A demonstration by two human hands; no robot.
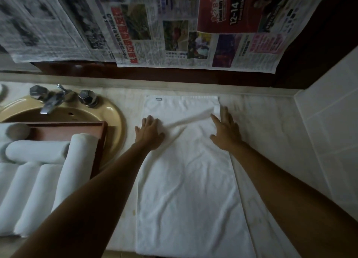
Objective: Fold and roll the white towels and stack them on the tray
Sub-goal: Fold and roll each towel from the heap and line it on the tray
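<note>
Head view: a white towel [186, 172] lies spread lengthwise on the pale marble counter [271, 122], its far edge near the back ledge and its near edge at the counter's front. A diagonal crease runs across its far portion between the two hands.

Left hand [150, 132] — fingers extended and spread, palm down, pressing flat on the towel's left side. It holds nothing.

Right hand [225, 130] — fingers straight, palm down, resting on the towel's right edge, partly over the counter. It holds nothing.

Left of the towel, a wooden tray [100, 141] sits over the tan sink basin [114, 118]. Rolled white towels [38, 180] lie in the tray: several side by side, one laid across them at the far end — the exact count cannot be told. A chrome faucet [52, 100] with two handles stands behind the basin.

Newspaper sheets [174, 31] hang over the dark surface behind the counter. White wall tiles [333, 112] border the counter on the right.
</note>
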